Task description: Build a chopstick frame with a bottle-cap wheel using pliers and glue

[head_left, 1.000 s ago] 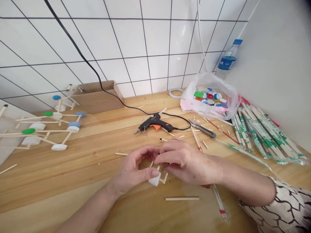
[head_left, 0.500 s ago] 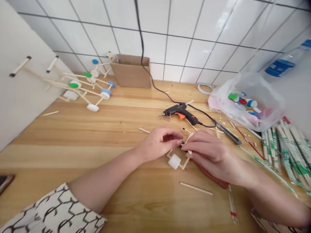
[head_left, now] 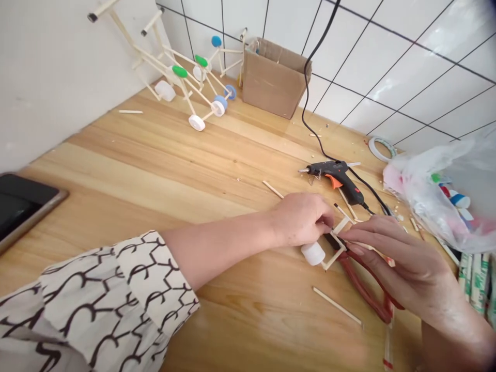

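My left hand [head_left: 301, 219] is curled shut on a small frame of thin wooden sticks [head_left: 338, 243] with a white bottle cap [head_left: 313, 253] glued to it, low over the wooden table [head_left: 155, 175]. My right hand [head_left: 399, 258] pinches the same stick frame from the right side with its fingertips. Red-handled pliers [head_left: 368, 289] lie on the table under my right hand. A loose stick [head_left: 337, 306] lies just in front of the hands.
A black and orange glue gun [head_left: 337, 175] with its cord lies behind the hands. Stick-and-cap models [head_left: 186, 77] and a cardboard box [head_left: 273, 77] stand at the back left. A phone [head_left: 23, 204] lies at the left edge. A plastic bag of caps [head_left: 445, 196] and a tape roll [head_left: 382, 149] sit right.
The view has swung left and down, so everything has shifted right in frame. Both hands keep hold of the stick frame, which has tilted slightly. The phone has come into view.
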The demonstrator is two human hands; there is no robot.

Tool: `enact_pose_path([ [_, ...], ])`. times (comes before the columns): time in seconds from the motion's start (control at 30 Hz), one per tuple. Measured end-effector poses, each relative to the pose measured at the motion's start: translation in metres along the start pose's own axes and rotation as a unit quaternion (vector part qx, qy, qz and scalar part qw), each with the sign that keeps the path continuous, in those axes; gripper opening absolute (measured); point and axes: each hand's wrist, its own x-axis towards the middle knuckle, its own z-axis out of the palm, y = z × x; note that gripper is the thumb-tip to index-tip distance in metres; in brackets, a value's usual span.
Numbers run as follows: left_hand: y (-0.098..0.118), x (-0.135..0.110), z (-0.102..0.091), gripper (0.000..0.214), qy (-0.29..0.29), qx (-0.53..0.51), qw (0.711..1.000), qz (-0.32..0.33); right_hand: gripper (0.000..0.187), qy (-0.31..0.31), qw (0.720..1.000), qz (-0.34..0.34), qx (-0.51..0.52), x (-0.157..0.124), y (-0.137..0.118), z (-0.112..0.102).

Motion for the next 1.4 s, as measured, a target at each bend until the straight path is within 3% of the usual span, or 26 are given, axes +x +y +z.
enact_pose_path([
  [0.23,-0.0002,0.0018,0.0039,0.016,-0.002,0.037,0.999,-0.003,0.035,-0.005,1.0,-0.01,-0.008,0.0005,-0.0012,-0.0003],
  [0.47,0.0004,0.002,0.0044,0.016,0.0,0.072,0.997,0.002,0.026,0.004,1.0,-0.001,-0.003,-0.0013,-0.0001,0.0017],
  [0.97,0.0013,0.0009,0.0052,0.014,0.019,0.074,0.997,0.01,0.02,0.015,0.999,0.025,0.015,0.0007,-0.0009,0.0061],
  [1.4,0.0012,-0.0026,0.0043,0.015,0.076,-0.046,0.996,0.011,0.025,0.008,1.0,0.022,0.016,-0.002,0.003,0.0077],
])
